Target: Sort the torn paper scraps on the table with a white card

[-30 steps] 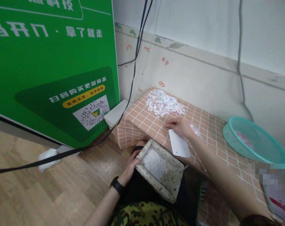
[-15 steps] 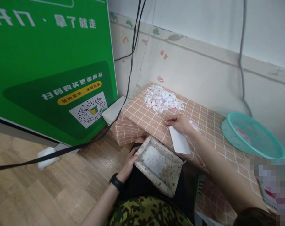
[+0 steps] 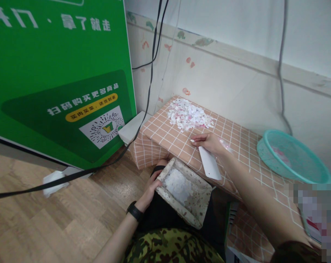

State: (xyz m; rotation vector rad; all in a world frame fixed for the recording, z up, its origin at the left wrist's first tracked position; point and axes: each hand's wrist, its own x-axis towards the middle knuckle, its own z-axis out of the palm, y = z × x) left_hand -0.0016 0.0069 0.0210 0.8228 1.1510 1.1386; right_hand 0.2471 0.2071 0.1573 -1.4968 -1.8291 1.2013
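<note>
On my lap, a worn, speckled tray [image 3: 199, 204] holds a heap of white flakes or powder [image 3: 179, 184]. My left hand [image 3: 151, 190] is closed on the tray's left rim. Above the front edge of the table, my right hand [image 3: 209, 143] is closed on a flat white card [image 3: 210, 166] with a small hole near its lower end. A tiny white bit shows at its fingertips; I cannot tell what it is. Beyond that hand, a pile of small white and pinkish paper-like pieces [image 3: 188, 115] lies on the checked tablecloth [image 3: 172, 137].
A turquoise plastic basket [image 3: 269, 160] with something pink inside stands at the table's right. A green cabinet [image 3: 58, 54] fills the left. A black cord [image 3: 150, 84] hangs in front of the wall and runs across to the left. Clear plastic [image 3: 226, 145] lies behind my right wrist.
The white card has turned and shifted slightly right under my right hand. The tiny white bit at the fingertips shows more plainly. My left hand and the tray are practically unmoved.
</note>
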